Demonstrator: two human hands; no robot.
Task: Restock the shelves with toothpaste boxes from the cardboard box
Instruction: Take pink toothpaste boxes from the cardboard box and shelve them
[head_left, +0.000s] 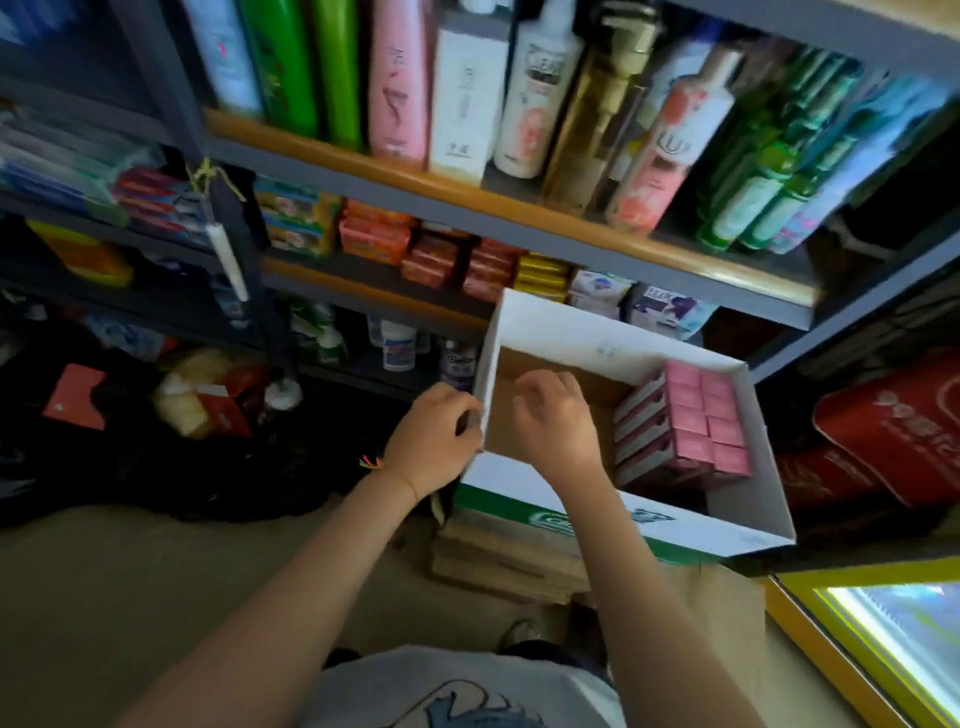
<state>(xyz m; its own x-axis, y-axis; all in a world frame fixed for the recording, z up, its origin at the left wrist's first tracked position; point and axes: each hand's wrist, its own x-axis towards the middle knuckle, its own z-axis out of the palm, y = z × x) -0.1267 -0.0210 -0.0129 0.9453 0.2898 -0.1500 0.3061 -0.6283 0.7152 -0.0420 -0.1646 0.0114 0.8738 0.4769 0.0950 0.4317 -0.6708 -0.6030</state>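
Toothpaste boxes, pink and packed in 2 rows, fill the right end of the open white cardboard box, which sits on flattened cardboard below shelves crowded with shampoo bottles and soap bars. The left hand grips the box's left wall, fingers curled over its edge and thumb outside. The right hand hovers inside the bare left half, fingers curled inward; motion blur makes it hard to say, but they seem to pinch nothing.
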